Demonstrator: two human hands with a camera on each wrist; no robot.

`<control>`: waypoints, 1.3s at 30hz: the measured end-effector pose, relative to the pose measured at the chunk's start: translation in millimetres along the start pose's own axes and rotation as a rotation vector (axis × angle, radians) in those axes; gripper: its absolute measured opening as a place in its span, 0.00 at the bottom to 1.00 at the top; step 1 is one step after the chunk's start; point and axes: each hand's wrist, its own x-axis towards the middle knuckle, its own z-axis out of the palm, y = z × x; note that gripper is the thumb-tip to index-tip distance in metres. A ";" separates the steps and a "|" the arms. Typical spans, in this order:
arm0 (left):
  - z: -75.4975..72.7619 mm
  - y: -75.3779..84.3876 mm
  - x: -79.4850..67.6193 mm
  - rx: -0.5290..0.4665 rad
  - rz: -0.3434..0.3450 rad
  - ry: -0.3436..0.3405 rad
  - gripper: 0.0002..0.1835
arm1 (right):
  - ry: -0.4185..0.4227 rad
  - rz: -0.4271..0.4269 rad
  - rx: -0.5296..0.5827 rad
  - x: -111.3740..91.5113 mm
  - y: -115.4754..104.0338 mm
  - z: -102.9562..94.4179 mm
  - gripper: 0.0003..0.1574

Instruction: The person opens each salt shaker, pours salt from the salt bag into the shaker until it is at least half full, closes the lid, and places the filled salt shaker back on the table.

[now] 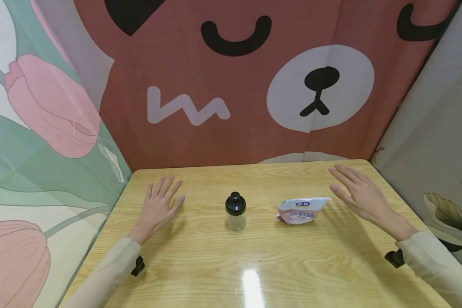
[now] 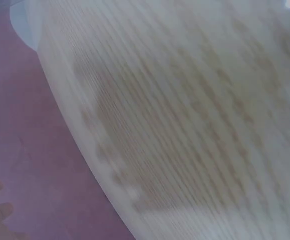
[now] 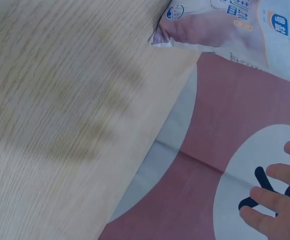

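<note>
Black-capped bottle (image 1: 235, 214) roughly midway between side edges of table (image 1: 200, 269), bag (image 1: 302, 211) nearer right edge. My left hand (image 1: 156, 210), right hand (image 1: 362, 197): straight-fingered, holding nothing. Likely pre-grasp; next calls for reaching inward.

This is a little nook closed in on three sides; it may be part of a home, but too little of the room shows to tell; a red-brown cloth (image 1: 177, 145) with a sleepy bear face (image 1: 250, 77) hangs behind the far edge of the wooden tabletop (image 1: 200, 265); a green-and-white cloth (image 1: 7, 145) with pink tulips (image 1: 54, 107) hangs along the left edge; a pale cloth (image 1: 419, 141) with leaves (image 1: 444, 208) hangs along the right edge.
</note>
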 end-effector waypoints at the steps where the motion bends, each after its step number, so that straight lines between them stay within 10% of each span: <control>1: 0.2 0.3 -0.1 -0.001 0.000 0.001 0.29 | 0.003 0.000 0.003 0.0 -0.5 0.2 0.34; 39: 3.2 3.0 0.7 0.001 0.011 0.036 0.29 | -0.010 -0.042 0.041 9.5 -24.9 -3.2 0.36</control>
